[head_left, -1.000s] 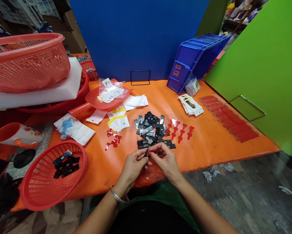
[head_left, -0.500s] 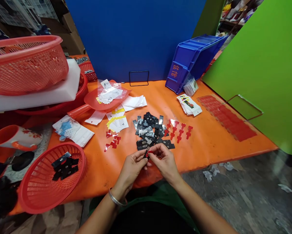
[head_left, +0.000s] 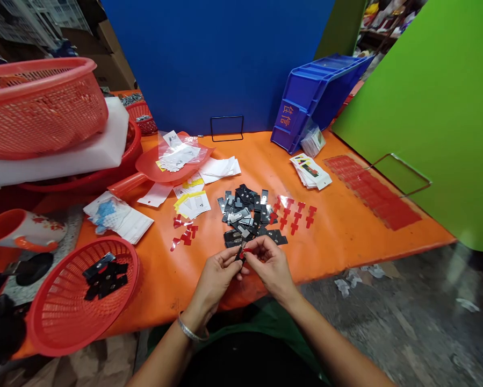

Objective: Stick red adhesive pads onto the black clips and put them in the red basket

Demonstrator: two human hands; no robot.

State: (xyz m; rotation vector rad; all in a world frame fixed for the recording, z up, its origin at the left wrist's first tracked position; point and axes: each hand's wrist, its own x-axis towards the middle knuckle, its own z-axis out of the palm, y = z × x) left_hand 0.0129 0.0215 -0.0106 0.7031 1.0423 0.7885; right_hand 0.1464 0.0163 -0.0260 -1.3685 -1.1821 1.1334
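My left hand (head_left: pixel 219 273) pinches a small black plate (head_left: pixel 240 253) near the table's front edge. Against that plate, the fingers of my right hand (head_left: pixel 271 264) are closed on a small red piece (head_left: pixel 246 251). Just beyond my fingertips lies a heap of black and silvery metal plates (head_left: pixel 245 212). Rows of red T-shaped pieces (head_left: pixel 295 215) are right of the heap, and several more red pieces (head_left: pixel 186 235) lie to its left. A red basket (head_left: pixel 56 301) at the left holds several black plates (head_left: pixel 106 277).
A red scoop (head_left: pixel 144 166) with cards and a plastic bag is behind on the left. Printed cards (head_left: pixel 310 173) lie before a tilted blue bin (head_left: pixel 300 102). A mug (head_left: pixel 23 230) and stacked baskets (head_left: pixel 43 107) stand at far left; a green panel (head_left: pixel 426 118) is at right.
The view has shifted slightly. Both hands stay together over the black plate and red piece, with only slight finger movement.
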